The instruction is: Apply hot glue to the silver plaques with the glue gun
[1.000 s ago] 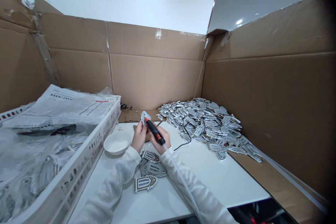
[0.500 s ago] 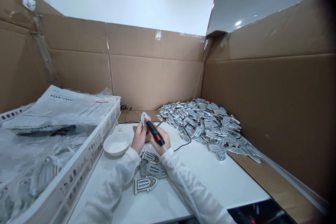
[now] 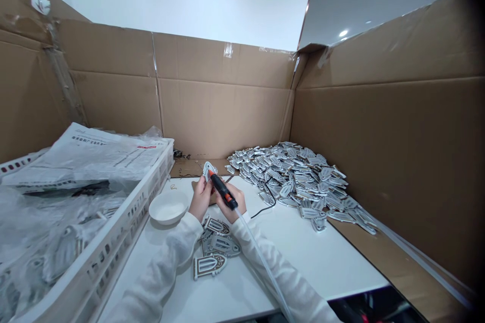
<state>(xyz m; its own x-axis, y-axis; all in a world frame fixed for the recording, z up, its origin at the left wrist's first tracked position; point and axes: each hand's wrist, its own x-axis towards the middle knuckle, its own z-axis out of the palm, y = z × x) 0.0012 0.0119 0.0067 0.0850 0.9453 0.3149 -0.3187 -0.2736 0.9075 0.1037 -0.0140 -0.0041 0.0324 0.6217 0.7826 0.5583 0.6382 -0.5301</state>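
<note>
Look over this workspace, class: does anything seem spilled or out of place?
Yes: at the right end of the heap, several pieces lie beyond the white tabletop, over brown cardboard, as if slid off. A tan strand lies loose behind the white bowl.

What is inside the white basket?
A printed sheet lies across the far part; nearer is clear plastic wrapping, with grey-white pieces showing through. Whatever lies deeper is covered.

Cool, soft light is filling the scene.
A ceiling lamp [image 3: 343,33] is glowing, the right-hand cardboard panel [image 3: 394,131] is lying in shade, and black vignetting is swallowing the upper-right corner.
</note>
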